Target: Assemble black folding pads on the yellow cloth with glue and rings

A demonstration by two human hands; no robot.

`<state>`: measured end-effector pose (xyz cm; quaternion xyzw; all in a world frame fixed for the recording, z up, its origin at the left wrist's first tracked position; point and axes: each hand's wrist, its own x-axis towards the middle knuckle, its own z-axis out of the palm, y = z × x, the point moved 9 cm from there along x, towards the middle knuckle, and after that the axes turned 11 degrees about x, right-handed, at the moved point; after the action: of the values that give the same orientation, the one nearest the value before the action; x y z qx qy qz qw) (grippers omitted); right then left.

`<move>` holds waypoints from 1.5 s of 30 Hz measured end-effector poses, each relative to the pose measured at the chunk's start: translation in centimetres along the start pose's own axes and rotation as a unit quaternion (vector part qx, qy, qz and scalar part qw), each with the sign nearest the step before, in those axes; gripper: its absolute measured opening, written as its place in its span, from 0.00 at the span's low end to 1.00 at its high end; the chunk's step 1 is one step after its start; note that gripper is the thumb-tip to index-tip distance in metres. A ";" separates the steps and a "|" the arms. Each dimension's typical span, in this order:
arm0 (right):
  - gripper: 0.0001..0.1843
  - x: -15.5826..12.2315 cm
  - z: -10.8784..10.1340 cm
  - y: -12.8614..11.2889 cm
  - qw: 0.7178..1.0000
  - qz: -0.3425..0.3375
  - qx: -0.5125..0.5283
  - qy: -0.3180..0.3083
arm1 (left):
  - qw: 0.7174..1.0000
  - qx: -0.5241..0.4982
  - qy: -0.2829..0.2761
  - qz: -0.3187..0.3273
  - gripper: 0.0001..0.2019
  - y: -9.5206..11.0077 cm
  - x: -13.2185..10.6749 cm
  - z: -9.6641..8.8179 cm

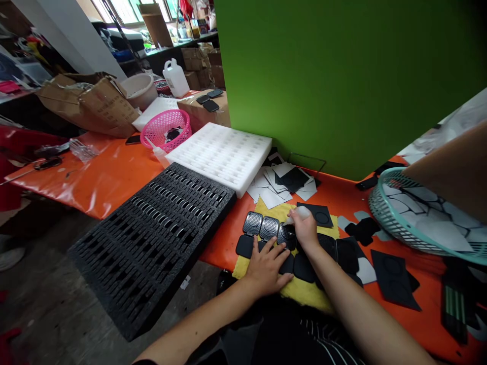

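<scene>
Grille plates (269, 226), black, ribbed, rounded corners

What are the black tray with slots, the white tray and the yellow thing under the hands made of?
The black slotted tray looks like matte foam: it is dull, with soft-edged cut slots. The white tray seems to be foam too, chalky with molded pockets. The yellow mat is probably fuzzy cloth, rumpled at its edges.

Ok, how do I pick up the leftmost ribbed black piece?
Come from the free left side of the leftmost ribbed piece and pinch its near and far edges: it lies flat, and its right edge sits against the next piece, so there is no room there.
</scene>
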<state>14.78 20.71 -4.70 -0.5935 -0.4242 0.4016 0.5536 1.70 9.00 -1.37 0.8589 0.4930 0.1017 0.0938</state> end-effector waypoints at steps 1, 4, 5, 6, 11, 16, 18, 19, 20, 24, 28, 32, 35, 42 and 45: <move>0.19 0.0 0.1 -0.3 1.000 -0.015 -0.026 -0.002 | 1.000 0.004 -0.003 -0.001 0.26 -0.1 0.0 0.1; 0.20 0.1 -0.2 -0.8 0.997 -0.040 -0.058 0.004 | 1.000 0.022 -0.005 -0.002 0.26 -0.2 0.0 0.3; 0.20 0.2 -0.3 -0.7 0.998 -0.035 -0.047 0.008 | 1.000 0.026 -0.005 -0.001 0.26 -0.2 0.0 0.3; 0.20 0.3 -0.6 -0.5 0.999 -0.022 -0.025 0.013 | 1.000 0.028 -0.006 0.001 0.26 -0.1 0.0 0.3; 0.17 -0.1 -2.2 1.0 0.989 0.058 0.131 0.042 | 1.000 0.029 -0.010 0.003 0.26 0.0 0.0 0.6; 0.16 -2.1 -3.1 0.4 0.994 0.050 0.101 -0.006 | 1.000 0.020 -0.007 -0.001 0.25 0.0 0.1 0.7; 0.16 -2.7 -3.3 0.0 0.998 0.029 0.052 -0.012 | 1.000 0.024 -0.008 -0.002 0.25 0.0 0.2 0.6; 0.16 -3.0 -3.4 -0.3 1.000 0.017 0.025 -0.009 | 1.000 0.027 -0.009 -0.003 0.25 0.0 0.2 0.6; 0.17 -3.1 -3.4 -0.6 1.000 0.005 -0.002 -0.007 | 0.999 0.030 -0.010 -0.005 0.25 0.0 0.2 0.6; 0.17 -3.4 -3.2 -1.4 0.997 -0.031 -0.075 -0.013 | 0.999 0.031 -0.015 -0.009 0.25 0.1 0.3 0.4; 0.17 -2.8 -3.9 -1.2 0.998 -0.022 -0.057 -0.003 | 0.999 0.041 -0.019 -0.011 0.25 0.2 0.5 0.0; 0.19 -1.5 -5.5 -0.1 0.997 0.025 0.059 0.031 | 0.999 0.042 -0.018 -0.007 0.25 1.0 1.0 -0.7; 0.18 -0.5 -6.6 0.3 0.991 0.027 0.112 0.064 | 0.999 0.035 -0.022 0.026 0.27 2.5 1.6 -0.7; 0.18 0.2 -6.1 0.1 0.998 0.003 0.021 0.056 | 0.994 0.049 -0.049 0.089 0.32 4.9 2.7 1.1; 0.18 0.3 -5.9 -0.5 0.998 -0.019 -0.032 0.051 | 0.994 0.061 -0.053 0.078 0.30 4.8 2.9 1.5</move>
<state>20.46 19.15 -3.83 -0.6228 -0.4191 0.3460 0.5628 7.48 9.02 -1.30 0.9030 0.4244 0.0330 0.0584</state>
